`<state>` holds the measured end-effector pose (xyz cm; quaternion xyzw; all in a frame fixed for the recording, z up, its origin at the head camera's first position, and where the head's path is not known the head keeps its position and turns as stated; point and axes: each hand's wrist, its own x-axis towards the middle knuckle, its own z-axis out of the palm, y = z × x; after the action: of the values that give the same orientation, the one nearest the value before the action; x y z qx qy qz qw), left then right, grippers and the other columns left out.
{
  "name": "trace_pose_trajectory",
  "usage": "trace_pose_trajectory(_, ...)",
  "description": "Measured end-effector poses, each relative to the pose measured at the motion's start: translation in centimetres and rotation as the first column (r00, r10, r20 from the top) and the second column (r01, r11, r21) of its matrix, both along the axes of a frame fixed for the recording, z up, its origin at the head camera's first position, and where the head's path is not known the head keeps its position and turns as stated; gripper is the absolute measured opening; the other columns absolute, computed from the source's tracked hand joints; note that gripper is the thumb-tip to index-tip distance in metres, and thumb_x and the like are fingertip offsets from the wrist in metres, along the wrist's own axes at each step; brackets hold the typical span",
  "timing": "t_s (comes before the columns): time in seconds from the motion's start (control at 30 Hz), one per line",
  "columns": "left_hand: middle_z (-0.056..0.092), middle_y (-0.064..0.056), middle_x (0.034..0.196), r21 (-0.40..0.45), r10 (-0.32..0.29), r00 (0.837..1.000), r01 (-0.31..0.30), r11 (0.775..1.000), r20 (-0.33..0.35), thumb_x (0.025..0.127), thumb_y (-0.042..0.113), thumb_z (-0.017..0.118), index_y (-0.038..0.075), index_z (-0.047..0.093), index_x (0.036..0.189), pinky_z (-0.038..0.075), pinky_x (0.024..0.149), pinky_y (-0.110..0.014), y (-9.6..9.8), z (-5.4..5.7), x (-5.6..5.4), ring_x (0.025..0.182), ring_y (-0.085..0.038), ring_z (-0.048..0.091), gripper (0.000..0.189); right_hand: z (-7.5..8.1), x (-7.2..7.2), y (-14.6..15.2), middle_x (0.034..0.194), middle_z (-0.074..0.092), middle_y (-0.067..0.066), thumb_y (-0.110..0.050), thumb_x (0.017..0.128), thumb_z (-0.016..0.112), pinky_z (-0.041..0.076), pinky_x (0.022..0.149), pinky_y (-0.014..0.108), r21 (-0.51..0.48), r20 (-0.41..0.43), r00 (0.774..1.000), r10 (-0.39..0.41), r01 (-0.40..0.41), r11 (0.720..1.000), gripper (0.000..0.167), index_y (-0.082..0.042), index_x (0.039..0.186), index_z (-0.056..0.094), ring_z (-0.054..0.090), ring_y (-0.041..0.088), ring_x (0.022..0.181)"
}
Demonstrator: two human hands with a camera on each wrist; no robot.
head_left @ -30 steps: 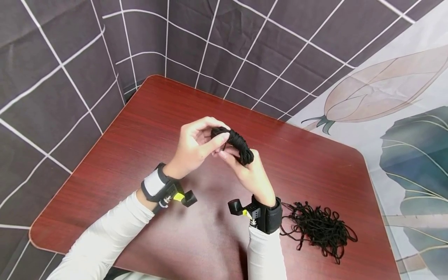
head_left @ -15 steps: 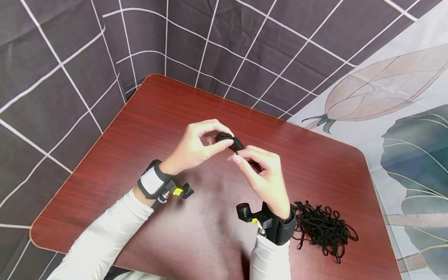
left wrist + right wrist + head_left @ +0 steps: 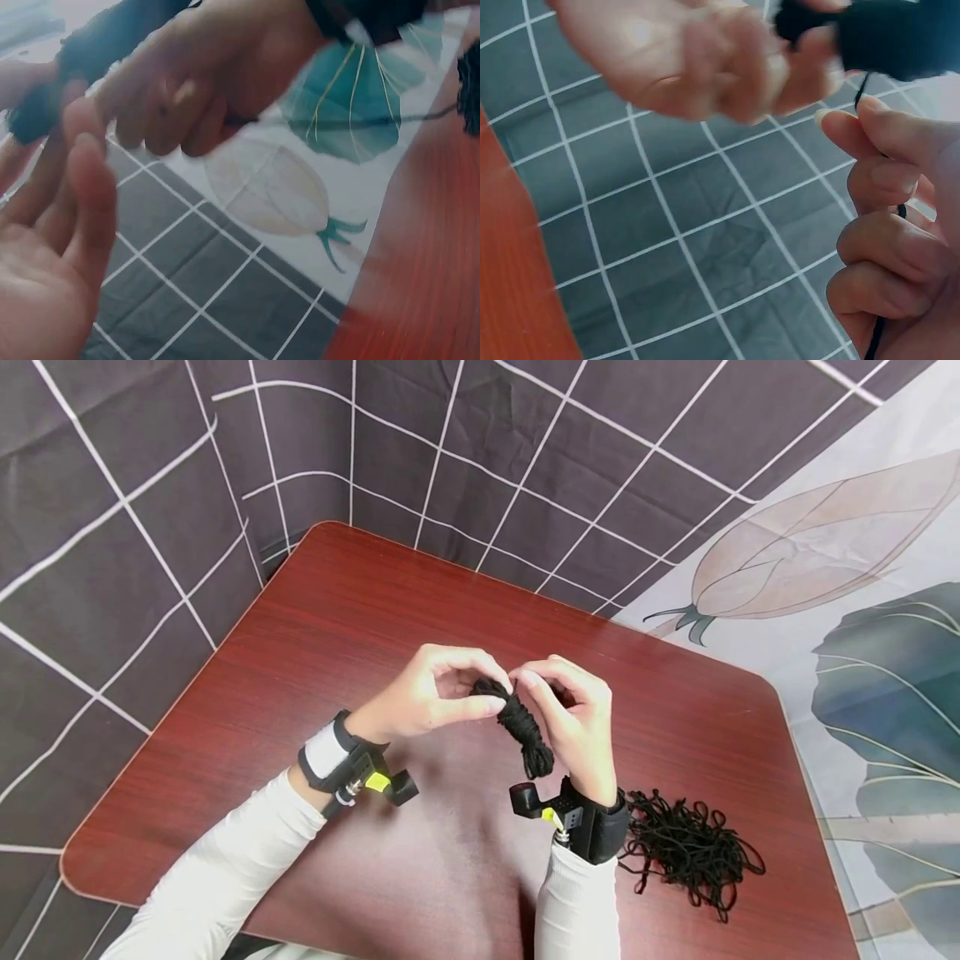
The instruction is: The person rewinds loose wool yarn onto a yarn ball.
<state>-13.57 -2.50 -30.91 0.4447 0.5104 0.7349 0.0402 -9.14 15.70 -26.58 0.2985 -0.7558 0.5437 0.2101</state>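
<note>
Fingers and thumb of the left hand (image 3: 411, 695) pinch the upper end of one wound black cord bundle (image 3: 521, 725). Thumb and forefinger of the right hand (image 3: 581, 722) meet at the tips on one thin strand (image 3: 862, 90) just beside it; the other three fingers curl in, with the strand running under them. The bundle hangs tilted above the middle of the table (image 3: 360, 593), its lower, looped end toward the near edge.

One loose cord pile (image 3: 692, 853) lies close to the table's right edge, well apart from the bundle and toward the near side. Seen from the left wrist, one line of cord stretches from the right hand toward a dark tangle.

Two white sleeves (image 3: 225, 860) end at two black wrist straps (image 3: 606, 828), each bearing one small camera (image 3: 402, 787). Three rounded table corners show: far left, far right and near left. Grey gridded cloth (image 3: 510, 435) stands along the left and far edges, white printed cloth (image 3: 795, 560) along the right.
</note>
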Motion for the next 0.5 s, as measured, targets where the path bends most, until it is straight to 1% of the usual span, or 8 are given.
trace_pose_trajectory(0.07,0.063,-0.014,0.086,0.067,0.043,0.999,-0.044,0.997,0.024,0.082,-0.008,0.067,-0.010,0.063,0.099,0.052,0.055,-0.035,0.1,0.0,0.1,0.062,-0.029,0.056,0.018,-0.6,-0.4,-0.2,0.075,0.062,0.011,0.009,0.089,0.059,0.040,0.053,0.023,-0.004,0.019,1.000,0.013,-0.013,1.000,0.010,0.007,0.089,0.068,0.050,0.015,0.060)
trace_pose_trajectory(0.13,0.062,-0.014,0.084,0.130,0.105,0.994,-0.109,0.985,0.042,0.083,-0.006,0.068,-0.011,0.062,0.099,0.048,0.049,-0.034,0.2,-0.1,0.1,0.056,-0.028,0.053,0.017,-1.4,-0.8,-0.4,0.078,0.063,0.012,0.011,0.088,0.059,0.044,0.059,0.024,0.025,0.006,1.000,-0.015,0.015,1.000,0.010,0.007,0.090,0.068,0.054,0.014,0.066)
trace_pose_trajectory(0.23,0.064,-0.014,0.086,0.200,0.228,0.972,-0.236,0.951,0.060,0.083,-0.005,0.068,-0.012,0.061,0.099,0.046,0.045,-0.034,0.2,0.0,0.0,0.052,-0.028,0.051,0.019,-2.6,-1.5,-1.0,0.080,0.064,0.014,0.011,0.087,0.060,0.048,0.066,0.025,0.068,-0.022,0.998,-0.064,0.066,0.996,0.010,0.006,0.092,0.068,0.056,0.013,0.070)
trace_pose_trajectory(0.3,0.064,-0.014,0.086,0.228,0.313,0.948,-0.319,0.920,0.063,0.084,-0.006,0.067,-0.012,0.062,0.100,0.044,0.044,-0.033,0.2,0.1,-0.1,0.051,-0.030,0.049,0.018,-3.3,-2.0,-1.4,0.083,0.066,0.015,0.009,0.087,0.062,0.049,0.072,0.027,0.073,-0.044,0.996,-0.083,0.086,0.994,0.010,0.006,0.094,0.068,0.058,0.014,0.075)
trace_pose_trajectory(0.33,0.064,-0.014,0.085,0.238,0.350,0.934,-0.356,0.903,0.070,0.084,-0.007,0.066,-0.012,0.062,0.100,0.043,0.043,-0.033,0.1,0.2,-0.2,0.050,-0.031,0.048,0.018,-3.5,-2.1,-1.6,0.085,0.067,0.014,0.008,0.087,0.063,0.049,0.073,0.027,0.076,-0.053,0.995,-0.085,0.089,0.993,0.010,0.005,0.094,0.069,0.059,0.015,0.077)
trace_pose_trajectory(0.37,0.063,-0.014,0.083,0.243,0.387,0.919,-0.392,0.887,0.072,0.084,-0.007,0.066,-0.011,0.062,0.101,0.043,0.043,-0.034,0.0,0.2,-0.3,0.050,-0.031,0.047,0.018,-3.7,-2.2,-1.8,0.084,0.067,0.013,0.006,0.088,0.064,0.048,0.071,0.028,0.078,-0.058,0.995,-0.077,0.081,0.994,0.010,0.004,0.095,0.070,0.057,0.015,0.075)
trace_pose_trajectory(0.4,0.063,-0.014,0.083,0.242,0.425,0.902,-0.429,0.870,0.073,0.084,-0.007,0.066,-0.011,0.063,0.101,0.042,0.042,-0.033,-0.1,0.3,-0.4,0.050,-0.030,0.047,0.017,-3.8,-2.2,-2.0,0.086,0.068,0.012,0.004,0.088,0.065,0.048,0.070,0.028,0.086,-0.068,0.995,-0.068,0.074,0.994,0.011,0.003,0.096,0.071,0.058,0.015,0.076)
trace_pose_trajectory(0.5,0.064,-0.013,0.083,0.221,0.521,0.850,-0.524,0.822,0.078,0.084,-0.007,0.066,-0.008,0.064,0.101,0.045,0.044,-0.031,-0.4,0.3,-0.6,0.052,-0.029,0.049,0.017,-3.8,-2.0,-2.4,0.078,0.064,0.003,-0.002,0.089,0.066,0.041,0.062,0.025,0.158,-0.104,0.994,-0.038,0.054,0.986,0.010,-0.002,0.095,0.074,0.052,0.012,0.068)
